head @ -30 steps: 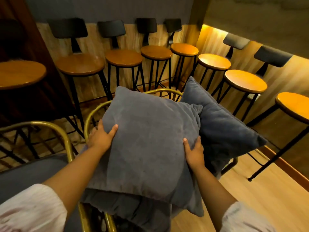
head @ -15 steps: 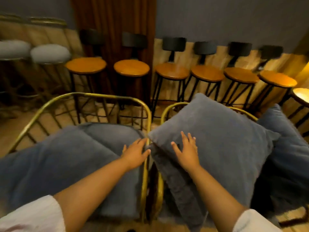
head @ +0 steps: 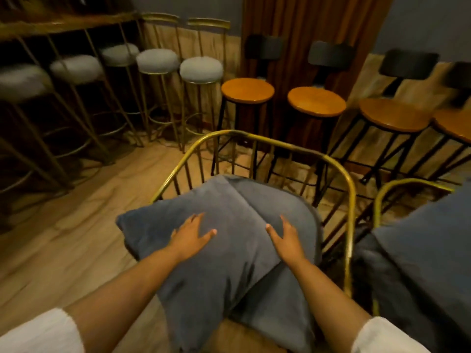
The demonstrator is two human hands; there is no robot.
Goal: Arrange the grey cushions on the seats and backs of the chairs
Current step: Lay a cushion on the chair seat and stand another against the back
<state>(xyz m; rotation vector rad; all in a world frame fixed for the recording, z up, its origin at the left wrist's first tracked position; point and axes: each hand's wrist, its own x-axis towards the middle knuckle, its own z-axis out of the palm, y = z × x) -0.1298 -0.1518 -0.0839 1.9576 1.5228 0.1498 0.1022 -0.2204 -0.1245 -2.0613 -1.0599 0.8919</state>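
A gold chair (head: 349, 189) holds two grey cushions (head: 219, 250), one lying partly over the other. The left hand (head: 190, 236) and right hand (head: 286, 236) lie flat on top, fingers spread wide, holding nothing.

Gold wire chair (head: 349, 200) at centre, carrying two grey cushions: an upper cushion (head: 204, 250) lying tilted across a lower cushion (head: 285, 301), its left corner overhanging the chair's edge. A second gold chair (head: 382, 197), just beside the first on the right, bears a further grey cushion (head: 428, 250). Both chairs stand on a pale wooden floor (head: 63, 212). On the same floor stand grey padded stools (head: 201, 70) at left and wooden-seated stools (head: 247, 90) with dark backrests along the wall.
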